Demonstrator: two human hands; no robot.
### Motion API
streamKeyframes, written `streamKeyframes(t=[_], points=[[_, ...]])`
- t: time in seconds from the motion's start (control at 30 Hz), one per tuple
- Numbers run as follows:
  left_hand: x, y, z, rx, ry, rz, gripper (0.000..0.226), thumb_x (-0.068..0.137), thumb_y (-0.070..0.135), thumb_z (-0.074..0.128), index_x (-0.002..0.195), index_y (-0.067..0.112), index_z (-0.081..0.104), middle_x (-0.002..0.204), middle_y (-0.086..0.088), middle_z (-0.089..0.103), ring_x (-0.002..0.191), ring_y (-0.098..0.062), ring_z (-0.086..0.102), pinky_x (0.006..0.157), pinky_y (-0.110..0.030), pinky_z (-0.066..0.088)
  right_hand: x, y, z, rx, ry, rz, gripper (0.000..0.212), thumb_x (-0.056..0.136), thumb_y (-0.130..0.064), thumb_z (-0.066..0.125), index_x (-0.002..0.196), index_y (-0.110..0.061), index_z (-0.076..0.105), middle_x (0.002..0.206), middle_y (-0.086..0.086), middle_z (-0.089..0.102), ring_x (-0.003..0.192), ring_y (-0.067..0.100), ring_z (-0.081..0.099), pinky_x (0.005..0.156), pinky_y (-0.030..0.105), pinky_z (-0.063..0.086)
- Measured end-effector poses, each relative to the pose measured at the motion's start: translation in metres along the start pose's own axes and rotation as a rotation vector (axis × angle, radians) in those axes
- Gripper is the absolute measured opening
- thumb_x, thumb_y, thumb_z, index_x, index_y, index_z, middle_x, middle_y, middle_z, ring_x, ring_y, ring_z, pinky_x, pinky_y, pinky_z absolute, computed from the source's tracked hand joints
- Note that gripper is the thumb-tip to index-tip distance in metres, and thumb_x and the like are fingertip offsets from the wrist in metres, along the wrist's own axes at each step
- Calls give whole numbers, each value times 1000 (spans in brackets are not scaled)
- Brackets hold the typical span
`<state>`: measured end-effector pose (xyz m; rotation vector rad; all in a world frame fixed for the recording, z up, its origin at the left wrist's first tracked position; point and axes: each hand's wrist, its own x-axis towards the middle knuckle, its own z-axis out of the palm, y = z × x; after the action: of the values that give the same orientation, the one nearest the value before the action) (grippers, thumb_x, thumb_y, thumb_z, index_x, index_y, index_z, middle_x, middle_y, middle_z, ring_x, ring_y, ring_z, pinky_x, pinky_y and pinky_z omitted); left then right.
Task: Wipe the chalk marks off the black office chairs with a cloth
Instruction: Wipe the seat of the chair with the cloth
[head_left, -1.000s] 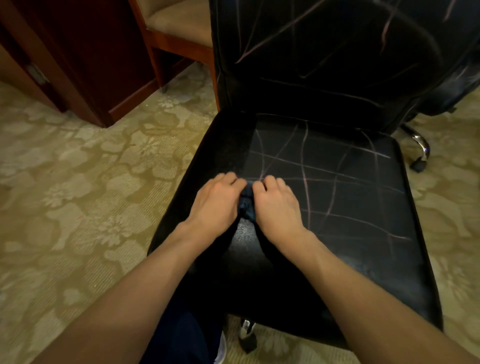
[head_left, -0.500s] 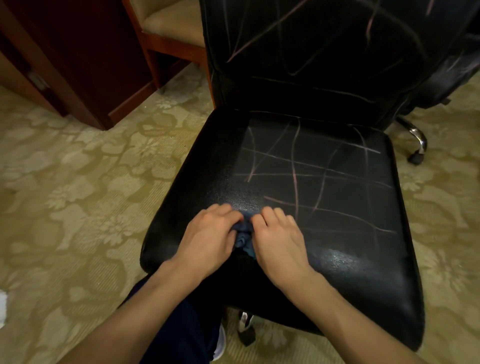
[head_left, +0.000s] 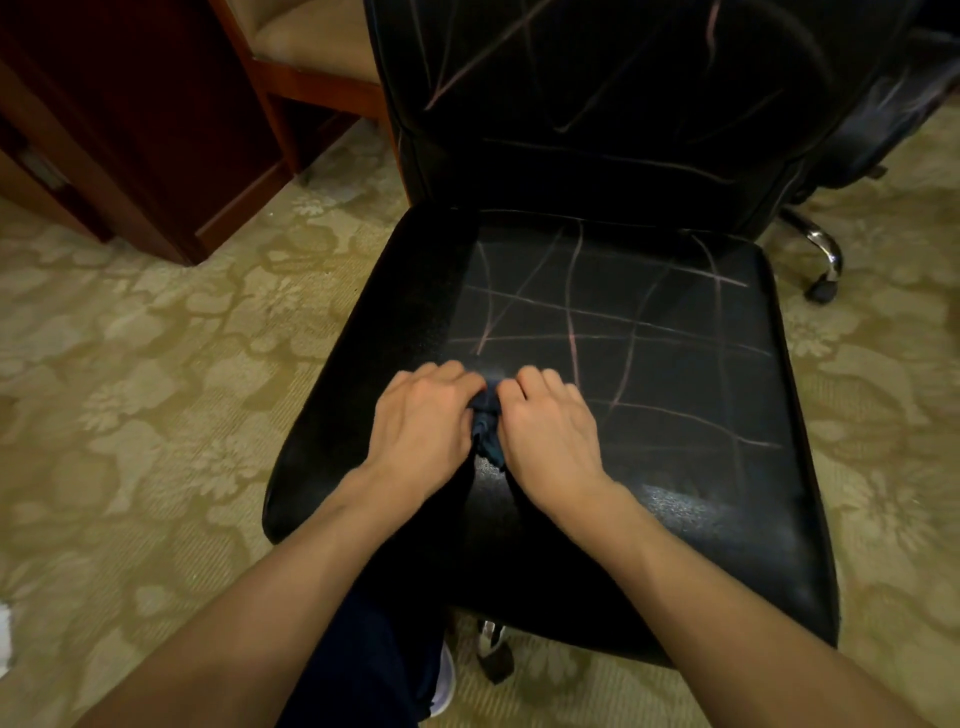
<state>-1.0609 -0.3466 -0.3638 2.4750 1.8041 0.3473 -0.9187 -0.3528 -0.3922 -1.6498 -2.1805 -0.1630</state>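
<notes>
- Two hands are seen, side by side on the front-centre of one black office chair (head_left: 675, 364), knuckles up.
- Left hand (head_left: 423, 426): fingers are curled down onto a bunched dark blue cloth (head_left: 487, 426); the cloth's left side is gripped and pressed to the seat.
- Right hand (head_left: 550, 428): fingers are curled likewise; the cloth's right side is gripped and pressed down.
- One cloth is counted, crumpled, mostly hidden under both hands; only a narrow strip is shown between them, touching the seat.
- Chalk marks (head_left: 571, 322): a crossing grid of pale pink lines is seen on the seat, roughly four or five long strokes across and about five running front to back; exact count cannot be told.
- More chalk strokes (head_left: 483, 57) are seen on the backrest, several, slanted and curved.
- The grid lies just beyond and to the right of the hands; the seat's left strip and near front look dark, with a hazy patch at front right.
- A second black chair (head_left: 893, 119) is partly seen at upper right, with one chrome leg and caster (head_left: 823, 260) on the carpet.
- One wooden chair with a tan cushion (head_left: 311, 47) is placed at upper left, beside dark red wooden furniture (head_left: 130, 114).
- Floor: a beige floral carpet (head_left: 130, 364); one caster (head_left: 493, 654) is seen under the seat's front edge.
- One dark trouser leg (head_left: 363, 670) with a white shoe is seen between the forearms.
</notes>
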Motion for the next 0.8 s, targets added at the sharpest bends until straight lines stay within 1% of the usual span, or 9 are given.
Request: streamKeyframes(t=[0.13, 0.23, 0.37, 0.47, 0.6, 0.7, 0.77, 0.8], points=[[0, 11, 1, -45, -3, -27, 25, 87, 13, 62, 110, 21, 67, 102, 2, 63, 97, -20, 59, 85, -32, 44, -2, 3, -6, 35, -45, 43, 35, 51, -6, 87, 75, -9, 62, 75, 9, 57, 68, 30, 57, 57, 35, 47], [-14, 20, -2, -141, -48, 4, 24, 83, 17, 65, 106, 23, 66, 100, 3, 62, 97, -19, 58, 84, -32, 44, -26, 9, -15, 95, -21, 67, 27, 61, -6, 81, 78, -9, 60, 79, 10, 57, 71, 31, 56, 61, 37, 49], [-37, 36, 3, -177, -72, 99, 22, 76, 17, 67, 97, 24, 67, 92, 3, 63, 89, -22, 60, 78, -35, 45, -67, 21, -27, 104, -40, 56, 15, 75, -9, 72, 84, -11, 60, 83, 8, 54, 75, 30, 53, 64, 41, 48], [-28, 42, 11, -125, -46, 108, 21, 77, 15, 67, 96, 24, 68, 89, 3, 64, 86, -23, 60, 78, -34, 43, -65, 28, -28, 73, -39, 51, 16, 72, -9, 74, 80, -10, 60, 79, 9, 55, 72, 32, 55, 61, 41, 48], [7, 56, 19, -116, 4, 76, 21, 85, 16, 61, 103, 23, 69, 96, 1, 64, 93, -25, 60, 83, -35, 41, -36, 51, -21, 3, -21, 134, 23, 64, -5, 82, 74, -7, 60, 75, 12, 57, 68, 36, 57, 56, 38, 48], [29, 80, 22, -135, -6, 28, 26, 91, 14, 57, 113, 22, 67, 106, 0, 64, 102, -24, 58, 90, -35, 39, -27, 69, -25, -23, -68, 226, 18, 70, -2, 78, 79, -5, 62, 80, 15, 59, 73, 38, 58, 60, 39, 48], [34, 91, 19, -131, -32, 12, 27, 91, 12, 55, 114, 22, 66, 109, -1, 64, 105, -24, 57, 93, -36, 40, -28, 72, -27, -21, -89, 266, 14, 75, -2, 74, 83, -4, 63, 84, 15, 60, 78, 38, 58, 64, 41, 46], [32, 95, 17, -134, -49, 23, 27, 91, 12, 56, 114, 22, 66, 110, -1, 64, 105, -24, 57, 94, -36, 41, -33, 72, -29, -35, -83, 270, 16, 73, -3, 75, 82, -5, 63, 83, 14, 60, 77, 37, 58, 63, 40, 46]])
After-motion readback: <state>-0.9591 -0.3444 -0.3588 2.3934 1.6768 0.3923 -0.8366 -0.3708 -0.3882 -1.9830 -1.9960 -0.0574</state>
